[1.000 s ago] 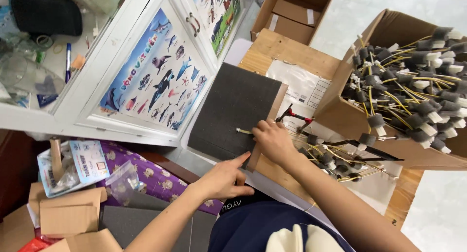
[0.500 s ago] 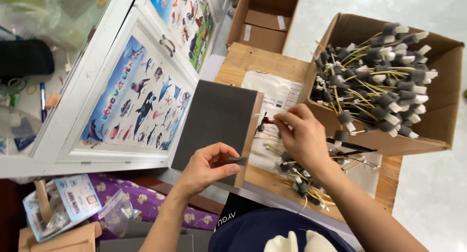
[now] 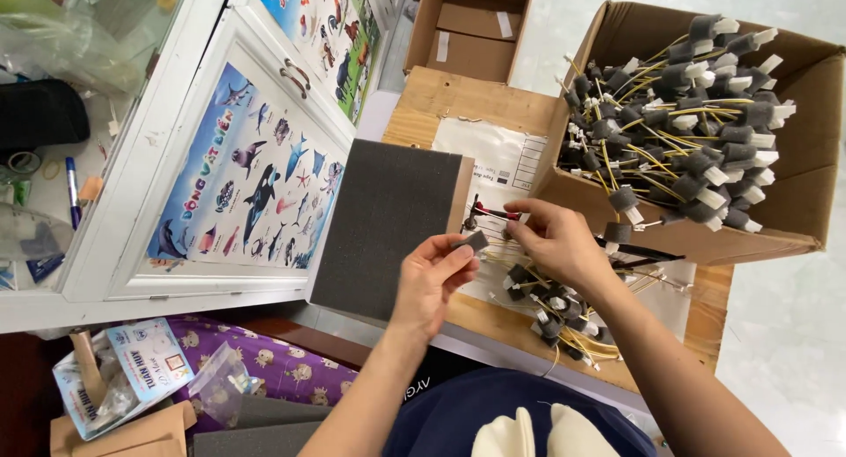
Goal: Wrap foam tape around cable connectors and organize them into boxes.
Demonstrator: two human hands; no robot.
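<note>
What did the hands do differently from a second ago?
The left hand came up off the edge of the grey foam sheet and now pinches a small grey foam piece in its fingers. The right hand left the sheet too, moving right toward the thin wire it now grips. The foam sheet, the big cardboard box of wrapped wires and the pile on the table stayed put.

Left hand (image 3: 432, 281) lifted off foam sheet (image 3: 388, 223), now pinching small foam piece (image 3: 473, 241). Right hand (image 3: 555, 241) moved from sheet edge, now holds wire (image 3: 493, 214) beside it.
</note>
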